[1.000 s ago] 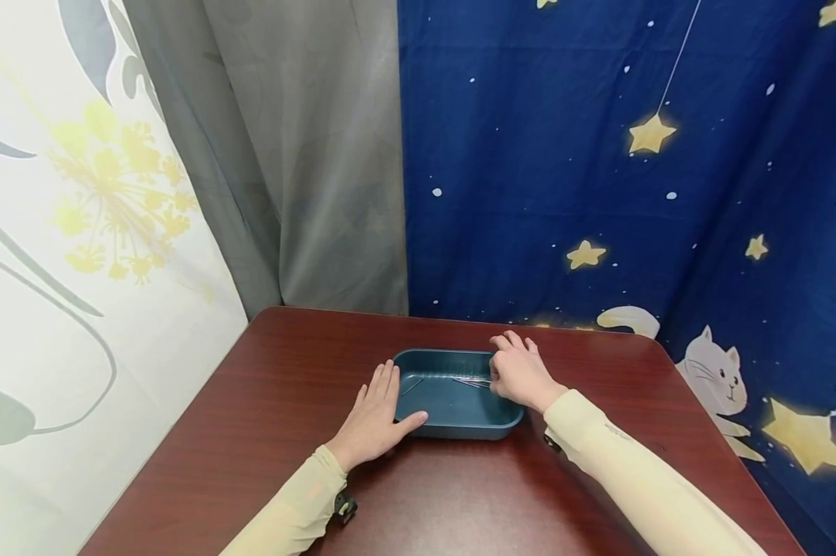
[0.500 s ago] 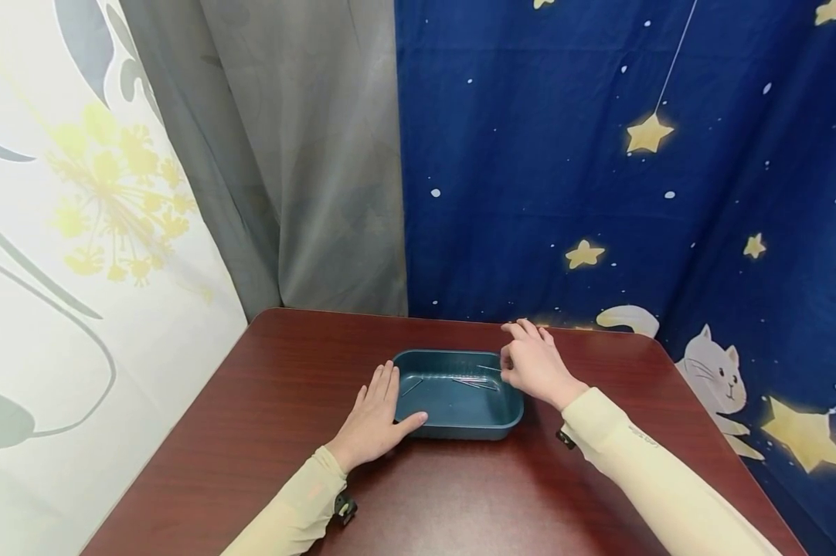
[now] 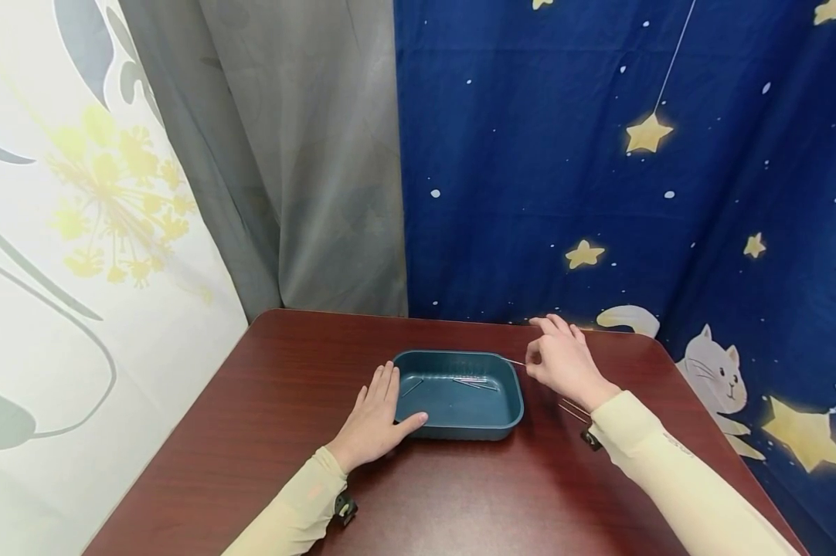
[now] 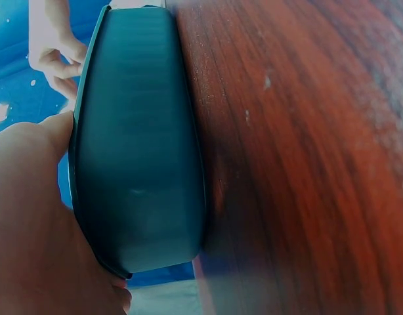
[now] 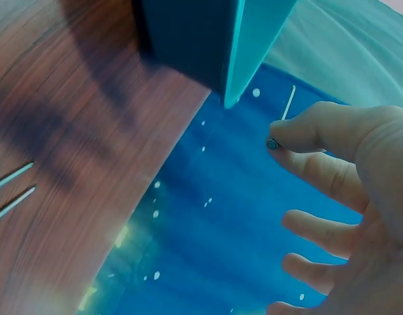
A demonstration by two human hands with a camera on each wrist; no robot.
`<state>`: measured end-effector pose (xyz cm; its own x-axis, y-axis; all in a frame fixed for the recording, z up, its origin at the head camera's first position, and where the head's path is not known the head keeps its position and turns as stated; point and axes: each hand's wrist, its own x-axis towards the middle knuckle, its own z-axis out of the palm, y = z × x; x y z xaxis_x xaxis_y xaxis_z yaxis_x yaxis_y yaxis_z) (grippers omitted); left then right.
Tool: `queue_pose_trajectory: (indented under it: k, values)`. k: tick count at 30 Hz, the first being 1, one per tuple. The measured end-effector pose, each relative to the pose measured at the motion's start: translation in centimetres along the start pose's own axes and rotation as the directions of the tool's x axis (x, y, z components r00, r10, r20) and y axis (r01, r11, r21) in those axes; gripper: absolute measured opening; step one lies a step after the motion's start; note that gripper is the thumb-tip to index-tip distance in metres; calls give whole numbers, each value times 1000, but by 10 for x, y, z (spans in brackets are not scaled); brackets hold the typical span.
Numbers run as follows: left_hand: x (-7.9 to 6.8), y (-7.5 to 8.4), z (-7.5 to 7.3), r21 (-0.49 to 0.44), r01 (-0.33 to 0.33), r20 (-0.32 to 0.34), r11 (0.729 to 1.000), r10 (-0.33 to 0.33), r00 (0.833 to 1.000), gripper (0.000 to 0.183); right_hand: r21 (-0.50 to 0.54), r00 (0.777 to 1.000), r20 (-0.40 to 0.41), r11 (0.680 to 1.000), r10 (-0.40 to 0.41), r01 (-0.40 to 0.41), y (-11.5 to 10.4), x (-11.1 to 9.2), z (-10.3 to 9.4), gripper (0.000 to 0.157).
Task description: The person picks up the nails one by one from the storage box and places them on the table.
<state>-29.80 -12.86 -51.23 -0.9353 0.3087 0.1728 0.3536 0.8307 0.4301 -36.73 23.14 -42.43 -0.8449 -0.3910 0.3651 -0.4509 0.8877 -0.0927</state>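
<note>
A dark teal rectangular tray (image 3: pixel 460 432) stands on the table. My left hand (image 3: pixel 369 428) rests on its left end, fingers straight along the rim and thumb over the front corner. In the left wrist view that hand (image 4: pixel 31 216) lies against the tray rim (image 4: pixel 73 164). To the right of the tray, my right hand (image 3: pixel 564 359) pinches a thin metal nail (image 3: pixel 514 361) between thumb and forefinger; its round end (image 5: pixel 272 143) shows at the fingertips in the right wrist view. The other fingers stay spread. Several nails (image 3: pixel 475 383) lie inside the tray.
Two thin nails (image 3: pixel 572 409) lie side by side on the table right of the tray, partly under the right wrist in the head view. The brown wooden table (image 3: pixel 432 494) ends at the back against grey and star-patterned blue curtains (image 3: pixel 529 193).
My right hand has lifted out of the tray and moved right past its rim, carrying the pinched nail. The nails on the table now show beneath the wrist. The left hand stays put.
</note>
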Motion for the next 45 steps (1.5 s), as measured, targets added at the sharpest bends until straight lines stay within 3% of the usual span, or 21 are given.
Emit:
queue_pose_trajectory:
  k: [20, 32, 39, 45]
  values:
    - [0, 0, -1, -1, 2, -3, 1000, -2, 1000, 108, 28, 989, 17, 988, 150, -150, 62, -40, -19, 13]
    - [1, 1, -1, -5, -1, 0, 1000, 1, 1000, 106, 33, 970, 81, 972, 230, -233, 89, -67, 1, 17]
    - [1, -1, 1, -5, -22, -23, 1000, 22, 1000, 105, 29, 961, 111, 965, 255, -259, 94, -78, 14, 18]
    - [1, -1, 0, 9, -1, 5, 1000, 1, 1000, 107, 23, 956, 128, 963, 264, -269, 96, -82, 22, 21]
